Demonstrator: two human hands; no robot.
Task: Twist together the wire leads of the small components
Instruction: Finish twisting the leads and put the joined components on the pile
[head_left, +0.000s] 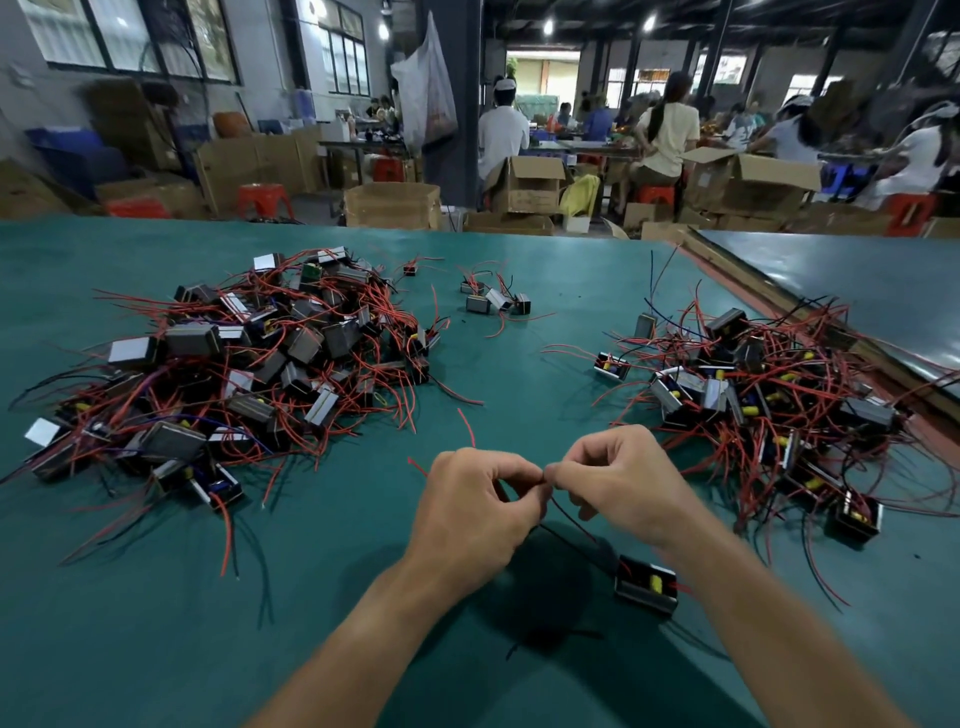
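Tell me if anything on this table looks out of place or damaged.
Nothing looks damaged. Only a small cluster of components sits apart on the table, between the left pile and right pile.

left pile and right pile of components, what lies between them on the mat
Head view: mostly bare green mat, a small cluster of components at the far side, left hand and right hand nearer.

A broad teal cloth-covered worktable (156, 623) spreads under the left hand (470, 512) and right hand (623, 480). Far ahead of them stand open brown cardboard boxes (524, 187), red plastic stools (262, 200) and a dark square pillar (462, 156). Ahead-left, tall dark-framed windows (130, 36) glow; ahead-right, blurred seated people (667, 135), perhaps fellow workers.
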